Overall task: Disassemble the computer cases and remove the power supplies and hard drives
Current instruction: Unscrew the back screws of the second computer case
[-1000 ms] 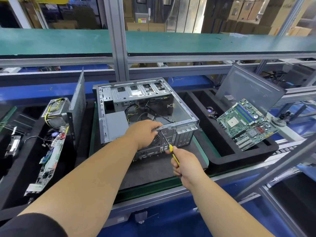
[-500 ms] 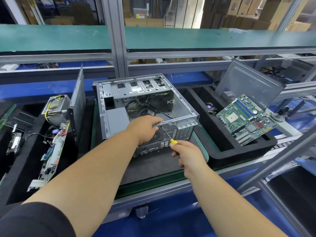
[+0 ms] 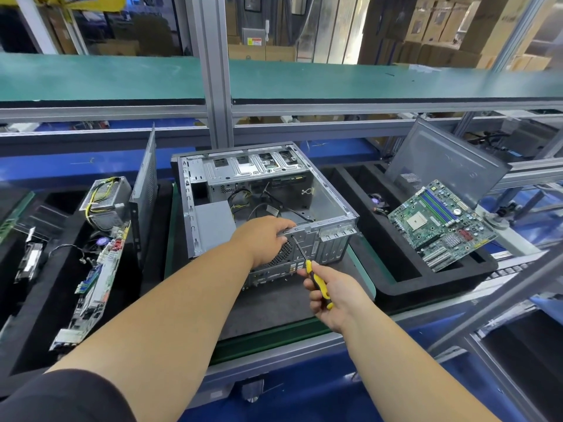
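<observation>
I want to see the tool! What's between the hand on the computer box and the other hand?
In the head view, only the screwdriver.

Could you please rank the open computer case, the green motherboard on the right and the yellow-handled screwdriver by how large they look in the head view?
1. Open computer case
2. Green motherboard
3. Yellow-handled screwdriver, smallest though nearest the camera

A: Any way into the case [image 3: 268, 193] from above?

B: Yep, top's wide open, but loose cables [image 3: 259, 205] cross the middle. Side panel [image 3: 146, 190] walls off the left; the motherboard [image 3: 441, 223] crowds the right.
</observation>
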`<state>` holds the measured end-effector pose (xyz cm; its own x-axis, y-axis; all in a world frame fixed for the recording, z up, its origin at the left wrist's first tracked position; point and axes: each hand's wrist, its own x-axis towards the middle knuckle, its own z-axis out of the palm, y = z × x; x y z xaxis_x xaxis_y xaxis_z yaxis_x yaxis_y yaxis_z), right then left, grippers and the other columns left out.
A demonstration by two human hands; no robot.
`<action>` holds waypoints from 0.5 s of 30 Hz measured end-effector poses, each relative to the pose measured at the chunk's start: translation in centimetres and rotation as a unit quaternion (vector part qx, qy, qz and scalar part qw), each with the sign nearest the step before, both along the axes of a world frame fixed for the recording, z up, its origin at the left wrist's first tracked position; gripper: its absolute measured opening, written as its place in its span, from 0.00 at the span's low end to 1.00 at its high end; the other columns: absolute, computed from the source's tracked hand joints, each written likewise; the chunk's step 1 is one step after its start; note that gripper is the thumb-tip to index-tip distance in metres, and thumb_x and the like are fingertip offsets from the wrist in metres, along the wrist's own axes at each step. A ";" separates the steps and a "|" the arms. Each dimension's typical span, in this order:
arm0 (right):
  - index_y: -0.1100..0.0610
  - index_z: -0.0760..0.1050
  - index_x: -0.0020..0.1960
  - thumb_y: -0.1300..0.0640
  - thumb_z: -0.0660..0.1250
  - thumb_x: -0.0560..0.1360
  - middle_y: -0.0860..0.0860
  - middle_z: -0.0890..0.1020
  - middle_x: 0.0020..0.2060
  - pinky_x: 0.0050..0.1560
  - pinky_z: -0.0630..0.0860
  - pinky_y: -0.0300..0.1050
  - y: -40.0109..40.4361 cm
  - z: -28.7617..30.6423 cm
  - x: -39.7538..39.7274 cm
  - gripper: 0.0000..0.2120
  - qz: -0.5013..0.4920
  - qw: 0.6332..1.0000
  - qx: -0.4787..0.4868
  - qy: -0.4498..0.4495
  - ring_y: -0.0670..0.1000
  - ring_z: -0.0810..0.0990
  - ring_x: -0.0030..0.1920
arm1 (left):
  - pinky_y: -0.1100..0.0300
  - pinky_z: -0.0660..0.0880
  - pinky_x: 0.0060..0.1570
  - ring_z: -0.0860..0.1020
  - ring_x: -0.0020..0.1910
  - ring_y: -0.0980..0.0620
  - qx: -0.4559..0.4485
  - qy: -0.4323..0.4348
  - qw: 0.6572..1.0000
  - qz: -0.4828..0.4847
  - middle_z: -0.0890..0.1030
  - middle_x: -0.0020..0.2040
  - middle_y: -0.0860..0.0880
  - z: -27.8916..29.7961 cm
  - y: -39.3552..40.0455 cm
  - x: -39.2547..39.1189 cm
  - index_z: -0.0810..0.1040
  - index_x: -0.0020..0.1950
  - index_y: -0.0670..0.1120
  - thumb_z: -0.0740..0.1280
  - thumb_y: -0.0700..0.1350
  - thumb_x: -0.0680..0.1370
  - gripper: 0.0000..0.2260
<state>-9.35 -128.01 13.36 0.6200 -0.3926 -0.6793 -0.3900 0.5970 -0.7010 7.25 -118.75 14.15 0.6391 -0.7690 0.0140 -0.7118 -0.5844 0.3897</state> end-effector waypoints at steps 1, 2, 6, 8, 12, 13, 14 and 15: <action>0.62 0.83 0.50 0.50 0.65 0.81 0.50 0.78 0.28 0.24 0.67 0.36 0.0 0.0 0.0 0.16 -0.007 1.000 0.003 0.000 0.44 0.69 0.23 | 0.55 0.71 0.56 0.74 0.63 0.49 -0.002 0.000 1.000 0.000 0.76 0.66 0.54 -0.1 0.0 0.0 0.72 0.69 0.61 0.62 0.47 0.82 0.17; 0.62 0.83 0.50 0.51 0.65 0.81 0.50 0.79 0.28 0.23 0.67 0.36 0.0 -0.1 0.1 0.15 -0.014 1.000 0.008 -0.002 0.43 0.69 0.23 | 0.55 0.71 0.55 0.74 0.62 0.49 -0.004 0.001 1.000 0.002 0.76 0.66 0.53 -0.2 -0.1 0.1 0.72 0.69 0.61 0.62 0.47 0.82 0.17; 0.61 0.84 0.46 0.53 0.67 0.80 0.50 0.80 0.28 0.23 0.66 0.34 0.1 0.0 0.2 0.13 -0.027 1.000 -0.004 -0.002 0.43 0.68 0.23 | 0.57 0.67 0.53 0.73 0.64 0.48 -0.006 -0.003 1.000 0.007 0.75 0.67 0.53 -0.6 -0.2 0.3 0.71 0.70 0.61 0.61 0.47 0.82 0.17; 0.59 0.84 0.44 0.54 0.68 0.80 0.50 0.80 0.27 0.22 0.65 0.34 0.2 0.2 0.3 0.12 -0.031 0.999 -0.030 0.008 0.43 0.68 0.23 | 0.56 0.68 0.54 0.73 0.64 0.48 -0.007 -0.001 1.000 0.007 0.74 0.68 0.53 -0.7 -0.2 0.4 0.70 0.71 0.61 0.61 0.48 0.82 0.17; 0.58 0.83 0.48 0.53 0.67 0.79 0.48 0.79 0.25 0.23 0.64 0.36 0.4 0.5 1.0 0.09 -0.014 0.988 -0.142 0.057 0.44 0.66 0.23 | 0.55 0.69 0.53 0.74 0.63 0.48 -0.011 -0.002 1.000 0.004 0.75 0.66 0.53 -0.8 -0.1 0.4 0.71 0.70 0.61 0.61 0.48 0.82 0.17; 0.57 0.82 0.48 0.53 0.67 0.79 0.48 0.79 0.24 0.24 0.64 0.37 0.4 0.5 1.0 0.09 -0.009 0.981 -0.183 0.060 0.45 0.66 0.22 | 0.55 0.70 0.54 0.74 0.63 0.48 -0.012 -0.002 1.000 0.002 0.75 0.66 0.53 -0.8 -0.1 0.3 0.71 0.69 0.61 0.62 0.47 0.82 0.17; 0.56 0.82 0.47 0.52 0.67 0.79 0.48 0.80 0.25 0.25 0.65 0.38 0.4 0.5 0.9 0.09 0.000 0.970 -0.237 0.056 0.45 0.67 0.22 | 0.54 0.70 0.55 0.74 0.63 0.48 -0.014 -0.003 1.000 0.001 0.76 0.66 0.53 -0.9 -0.2 0.3 0.72 0.69 0.61 0.62 0.47 0.82 0.16; 0.55 0.81 0.45 0.51 0.67 0.80 0.48 0.80 0.26 0.26 0.66 0.38 0.5 0.5 0.7 0.10 0.023 0.948 -0.314 0.058 0.45 0.69 0.22 | 0.54 0.70 0.55 0.74 0.63 0.48 -0.015 -0.002 1.000 0.000 0.76 0.65 0.53 -0.9 -0.2 0.3 0.72 0.68 0.61 0.62 0.47 0.82 0.16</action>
<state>-8.65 -127.52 13.91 0.5814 -0.7165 -0.3855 -0.5011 0.0579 -0.8635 7.55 -118.91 13.26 0.6382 -0.7688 0.0399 -0.7141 -0.5719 0.4038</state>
